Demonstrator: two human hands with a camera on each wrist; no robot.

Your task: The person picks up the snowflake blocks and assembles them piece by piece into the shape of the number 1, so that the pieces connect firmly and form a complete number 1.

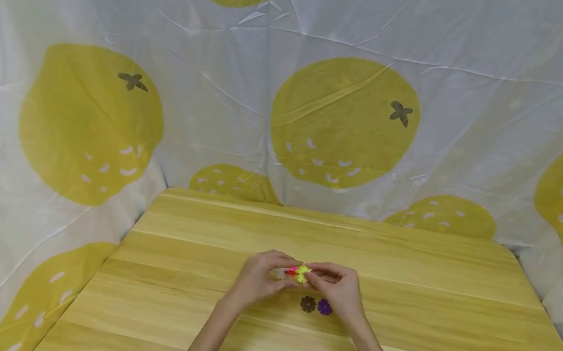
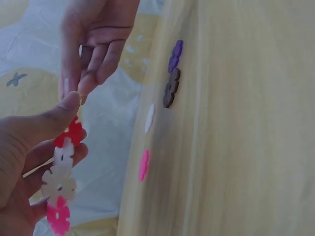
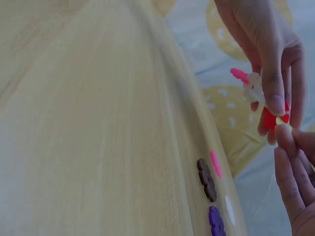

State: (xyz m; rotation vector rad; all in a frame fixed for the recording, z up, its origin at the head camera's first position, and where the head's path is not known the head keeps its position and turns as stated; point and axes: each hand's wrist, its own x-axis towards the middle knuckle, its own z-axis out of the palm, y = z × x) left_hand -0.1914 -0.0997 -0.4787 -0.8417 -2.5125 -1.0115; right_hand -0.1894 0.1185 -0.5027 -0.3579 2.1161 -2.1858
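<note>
My left hand (image 1: 256,280) and right hand (image 1: 343,291) meet above the table, fingertips close together. Between them is a short chain of notched, flower-shaped plastic discs. The left hand grips the chain near a red disc (image 2: 69,133); two whitish discs (image 2: 59,185) and a pink disc (image 2: 59,219) trail from it along the left fingers. At the other end, thumb and fingers of the right hand pinch a yellow disc (image 1: 302,273), which meets the red one. In the left wrist view the yellow disc is mostly hidden behind fingertips.
A brown disc (image 1: 308,304) and a purple disc (image 1: 324,307) lie side by side on the wooden table (image 1: 428,325), below the hands. Close by lie a loose white disc (image 2: 149,118) and a loose pink disc (image 2: 143,165). A lemon-print cloth (image 1: 216,99) hangs behind the table.
</note>
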